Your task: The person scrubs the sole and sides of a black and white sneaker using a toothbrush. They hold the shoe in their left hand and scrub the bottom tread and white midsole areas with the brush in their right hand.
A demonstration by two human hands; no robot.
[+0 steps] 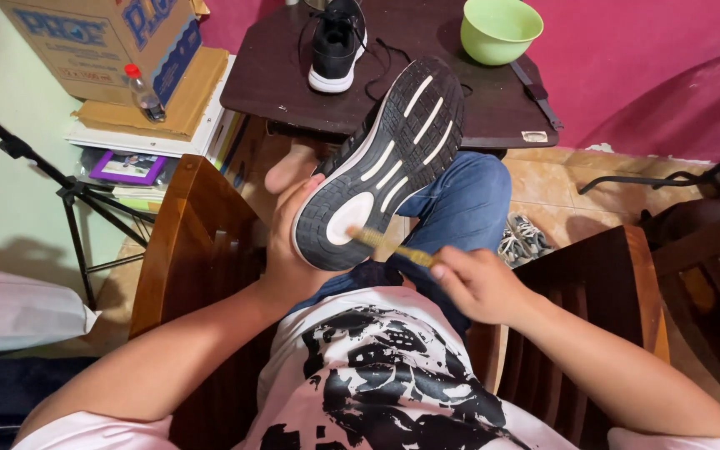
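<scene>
Sole under the brush.
Left hand [289,242] grips the upturned shoe [385,158] at its heel, toe pointing away; right hand [472,283], fingers closed round a brush [385,244], touches the heel tread.

Left hand [289,242] grips upturned shoe [381,162] — right hand [477,283] holds brush [389,247] against sole.

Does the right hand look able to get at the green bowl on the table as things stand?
Probably not without freeing up: the right hand grips a brush against the upturned shoe, which stands between it and the bowl at the table's far edge.
</scene>
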